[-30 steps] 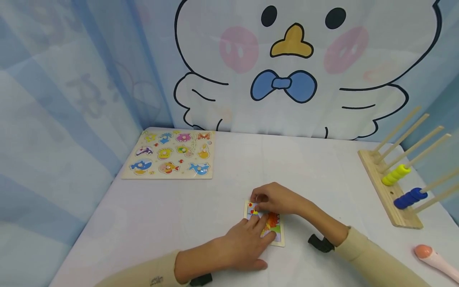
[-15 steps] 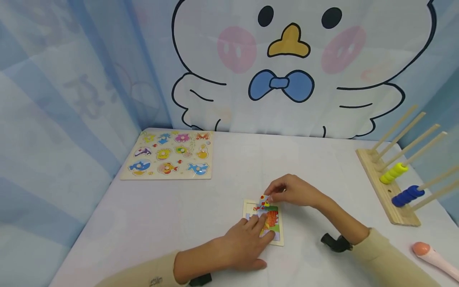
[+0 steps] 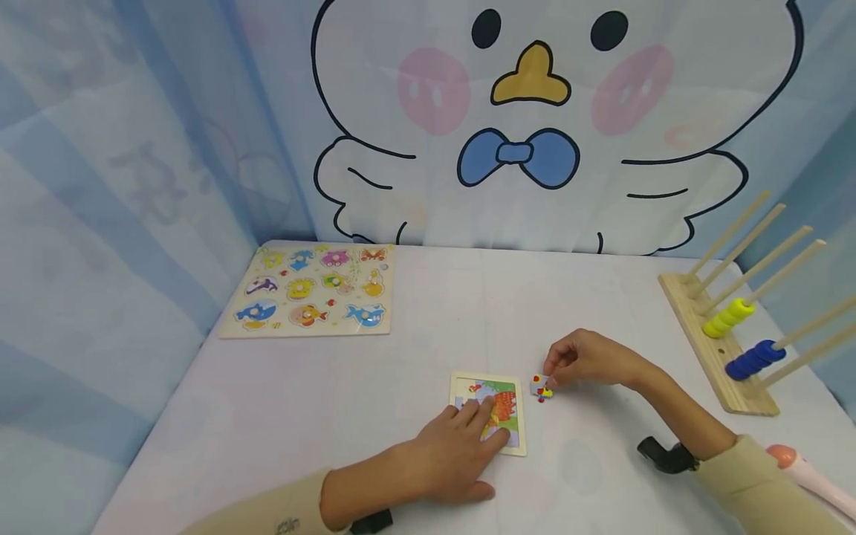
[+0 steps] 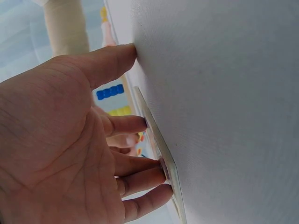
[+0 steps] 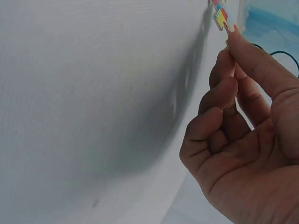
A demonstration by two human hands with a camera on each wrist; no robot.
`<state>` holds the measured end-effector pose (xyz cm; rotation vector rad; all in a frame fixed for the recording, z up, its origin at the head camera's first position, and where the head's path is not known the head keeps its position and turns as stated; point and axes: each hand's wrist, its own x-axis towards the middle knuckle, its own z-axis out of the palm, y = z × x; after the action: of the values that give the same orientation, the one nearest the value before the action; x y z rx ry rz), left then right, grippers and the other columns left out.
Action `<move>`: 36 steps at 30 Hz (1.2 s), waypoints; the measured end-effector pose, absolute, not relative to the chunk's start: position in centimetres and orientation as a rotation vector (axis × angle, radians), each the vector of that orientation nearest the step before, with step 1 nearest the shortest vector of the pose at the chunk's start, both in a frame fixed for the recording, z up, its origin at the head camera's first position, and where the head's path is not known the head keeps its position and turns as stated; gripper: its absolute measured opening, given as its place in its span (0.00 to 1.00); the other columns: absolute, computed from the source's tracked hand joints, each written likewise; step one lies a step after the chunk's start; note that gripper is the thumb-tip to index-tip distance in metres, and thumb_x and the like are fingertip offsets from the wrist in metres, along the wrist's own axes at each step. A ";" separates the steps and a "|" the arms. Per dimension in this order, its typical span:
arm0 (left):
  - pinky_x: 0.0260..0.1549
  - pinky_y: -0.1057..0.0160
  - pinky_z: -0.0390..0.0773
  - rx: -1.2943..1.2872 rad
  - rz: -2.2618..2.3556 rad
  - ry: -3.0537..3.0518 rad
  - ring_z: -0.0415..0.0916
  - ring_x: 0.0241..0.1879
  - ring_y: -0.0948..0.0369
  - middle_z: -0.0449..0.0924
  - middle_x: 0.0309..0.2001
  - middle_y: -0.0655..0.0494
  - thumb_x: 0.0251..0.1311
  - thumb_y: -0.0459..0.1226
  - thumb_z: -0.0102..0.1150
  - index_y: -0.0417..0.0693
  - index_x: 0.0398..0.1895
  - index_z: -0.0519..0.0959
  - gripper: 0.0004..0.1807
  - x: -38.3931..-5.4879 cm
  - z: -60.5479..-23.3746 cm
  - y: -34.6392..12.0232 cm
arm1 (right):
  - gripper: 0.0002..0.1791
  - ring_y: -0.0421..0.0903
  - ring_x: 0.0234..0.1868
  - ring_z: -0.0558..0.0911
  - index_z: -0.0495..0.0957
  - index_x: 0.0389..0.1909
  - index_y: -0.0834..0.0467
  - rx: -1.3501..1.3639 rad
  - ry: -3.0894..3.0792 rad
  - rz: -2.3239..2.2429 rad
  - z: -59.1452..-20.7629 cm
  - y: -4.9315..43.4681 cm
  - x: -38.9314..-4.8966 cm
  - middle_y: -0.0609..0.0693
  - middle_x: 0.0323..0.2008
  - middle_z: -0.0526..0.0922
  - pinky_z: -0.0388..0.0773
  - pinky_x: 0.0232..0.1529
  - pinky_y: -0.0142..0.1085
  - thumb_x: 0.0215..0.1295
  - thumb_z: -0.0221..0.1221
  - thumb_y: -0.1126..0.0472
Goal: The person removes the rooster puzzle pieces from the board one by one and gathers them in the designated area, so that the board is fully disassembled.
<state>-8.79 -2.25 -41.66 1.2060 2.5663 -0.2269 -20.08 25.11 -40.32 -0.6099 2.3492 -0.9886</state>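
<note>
A small framed jigsaw puzzle (image 3: 504, 394) with a colourful picture lies flat on the white table. My left hand (image 3: 449, 453) rests on it; in the left wrist view its fingertips (image 4: 163, 189) press the board, fingers fairly straight and spread. Right of the frame, my right hand (image 3: 591, 359) pinches a colourful jigsaw piece (image 3: 540, 387) between thumb and fingers, close to the tabletop. The right wrist view shows that piece (image 5: 221, 17) at the thumb tip, with the other fingers curled. Part of the puzzle picture is hidden under my left hand.
A wooden peg puzzle board (image 3: 305, 291) with sea animals lies at the back left. On the right stands a wooden rod stacker (image 3: 718, 345) with yellow and blue beads. A pink-and-white stick-like object (image 3: 805, 475) lies at the right, partly behind the sleeve.
My right hand has lifted the jigsaw piece out of the frame and moved it right, beside the puzzle. The left hand has stayed on the puzzle.
</note>
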 end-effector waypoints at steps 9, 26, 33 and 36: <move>0.59 0.56 0.65 1.245 -0.234 2.588 0.55 0.69 0.55 0.52 0.75 0.47 0.60 0.69 0.50 0.63 0.70 0.60 0.40 -8.7 -41.8 -2.3 | 0.04 0.44 0.28 0.75 0.84 0.29 0.55 -0.646 2.471 -0.920 -41.6 25.1 -20.2 0.44 0.23 0.80 0.72 0.30 0.34 0.55 0.70 0.61; 0.58 0.57 0.65 1.270 -0.259 2.596 0.55 0.68 0.55 0.52 0.75 0.47 0.60 0.70 0.48 0.64 0.70 0.59 0.40 -8.8 -42.0 -2.5 | 0.06 0.42 0.29 0.75 0.84 0.25 0.47 -0.616 2.643 -0.837 -42.0 24.6 -19.1 0.38 0.22 0.81 0.71 0.30 0.34 0.55 0.71 0.61; 0.58 0.57 0.65 1.276 -0.261 2.604 0.55 0.68 0.55 0.52 0.75 0.48 0.60 0.70 0.48 0.63 0.70 0.60 0.40 -8.8 -42.0 -2.5 | 0.07 0.41 0.28 0.74 0.84 0.24 0.47 -0.618 2.693 -0.827 -42.0 24.2 -18.6 0.37 0.22 0.81 0.71 0.29 0.34 0.55 0.71 0.61; 0.58 0.57 0.65 1.275 -0.255 2.603 0.55 0.68 0.55 0.52 0.75 0.48 0.60 0.70 0.48 0.63 0.71 0.60 0.40 -8.8 -41.9 -2.6 | 0.07 0.41 0.27 0.73 0.84 0.23 0.47 -0.610 2.709 -0.819 -41.9 24.0 -18.4 0.36 0.22 0.81 0.70 0.28 0.34 0.55 0.71 0.62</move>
<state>-8.76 -2.56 -41.95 1.2747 2.6029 -0.2554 -18.43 23.98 -41.93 -0.6095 2.7086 -0.8189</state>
